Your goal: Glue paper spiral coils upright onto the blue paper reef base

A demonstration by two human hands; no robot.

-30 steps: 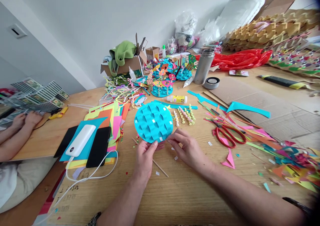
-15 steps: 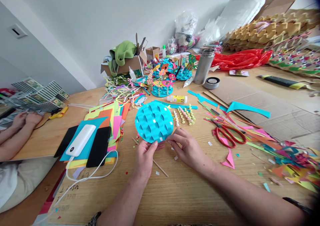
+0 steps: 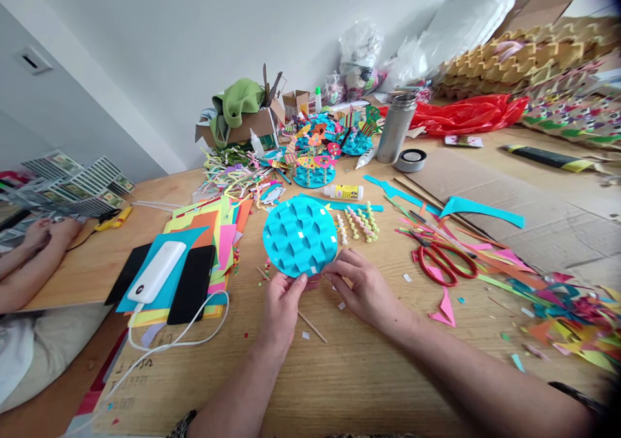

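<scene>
A round blue paper disc (image 3: 294,237) with rows of raised folds and several small white squares on it is held up above the table. My left hand (image 3: 285,295) grips its lower edge, thumb on the front and fingers behind. At the lower right rim, my right hand (image 3: 356,283) is closed in a pinch against the disc; its fingertips partly hide what lies between them. Just right of the disc lie several twisted pale strips (image 3: 361,223), and a glue bottle (image 3: 345,192) rests behind it. A thin wooden stick (image 3: 312,326) lies under my left hand.
Red-handled scissors (image 3: 444,263) and paper scraps (image 3: 572,321) lie to the right. A power bank (image 3: 158,271) and a phone (image 3: 192,284) sit on coloured paper at left. Behind are finished paper pieces (image 3: 315,173) and a steel flask (image 3: 396,129). Another person's hands (image 3: 53,231) are far left.
The disc has shifted very slightly to the right and tilted a little. Both hands keep nearly the same place and grip.
</scene>
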